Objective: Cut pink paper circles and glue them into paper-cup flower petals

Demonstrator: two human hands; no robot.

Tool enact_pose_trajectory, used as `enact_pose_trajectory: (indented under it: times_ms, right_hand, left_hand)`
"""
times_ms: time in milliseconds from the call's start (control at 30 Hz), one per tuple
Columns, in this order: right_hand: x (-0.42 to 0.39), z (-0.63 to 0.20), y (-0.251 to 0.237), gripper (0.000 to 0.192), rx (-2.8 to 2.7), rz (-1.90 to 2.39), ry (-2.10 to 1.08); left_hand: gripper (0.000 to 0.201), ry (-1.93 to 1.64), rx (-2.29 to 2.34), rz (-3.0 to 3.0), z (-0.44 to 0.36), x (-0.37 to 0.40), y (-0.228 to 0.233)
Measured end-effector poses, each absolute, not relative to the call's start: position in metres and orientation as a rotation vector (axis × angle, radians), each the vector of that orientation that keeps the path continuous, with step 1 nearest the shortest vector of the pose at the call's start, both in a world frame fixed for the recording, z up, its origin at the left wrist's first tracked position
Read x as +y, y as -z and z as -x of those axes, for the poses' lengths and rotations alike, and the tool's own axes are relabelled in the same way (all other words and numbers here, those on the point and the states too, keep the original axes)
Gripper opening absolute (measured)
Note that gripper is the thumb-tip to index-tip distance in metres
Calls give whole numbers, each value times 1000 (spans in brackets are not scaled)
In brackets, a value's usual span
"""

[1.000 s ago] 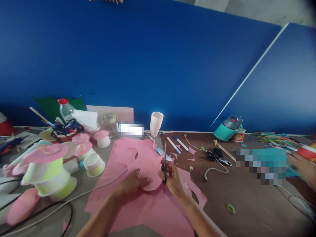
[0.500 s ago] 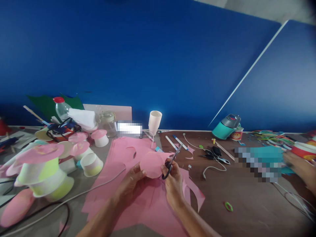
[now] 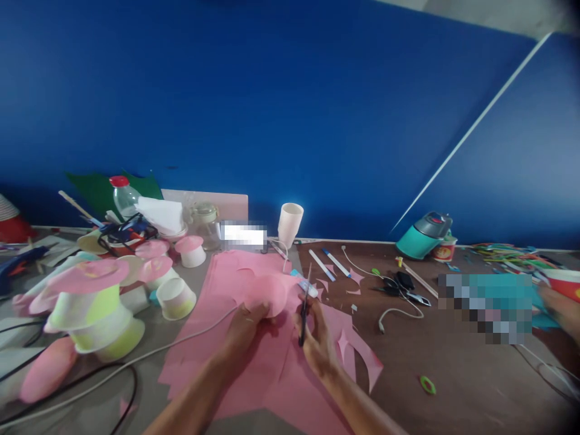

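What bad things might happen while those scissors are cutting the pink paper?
The scissors in the right hand point up very close to the left hand holding the pink circle, so those fingers might get nicked. The circle is small and bent in the grip, so a cut may wander and spoil its round edge. The white cable crosses the pink sheet and might snag an arm.

No text, brand or number can be read. The small red cup (image 3: 443, 249) at about two o'clock from the hands, beside the teal jug (image 3: 422, 235), bears a printed mark too blurred to make out. Two patches are pixelated, hiding whatever they show.
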State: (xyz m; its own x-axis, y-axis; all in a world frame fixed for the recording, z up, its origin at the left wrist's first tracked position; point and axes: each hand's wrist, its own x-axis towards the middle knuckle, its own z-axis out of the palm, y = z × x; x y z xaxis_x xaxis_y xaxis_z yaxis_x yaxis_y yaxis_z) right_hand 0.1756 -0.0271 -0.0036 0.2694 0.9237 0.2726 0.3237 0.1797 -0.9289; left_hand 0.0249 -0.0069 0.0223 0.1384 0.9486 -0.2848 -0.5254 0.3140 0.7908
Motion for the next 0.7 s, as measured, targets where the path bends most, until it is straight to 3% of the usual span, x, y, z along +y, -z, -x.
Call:
enact_pose_trajectory:
  times_ms: [400, 700]
  right_hand:
    - [-32, -175, -9, 31, -1797, 1557, -490]
    - [-31, -175, -8, 23, -1847, 1512, -414]
  left_hand:
    - [29, -1278, 921, -492, -22, -1, -22]
    - [31, -1257, 928, -548, -28, -3, -13]
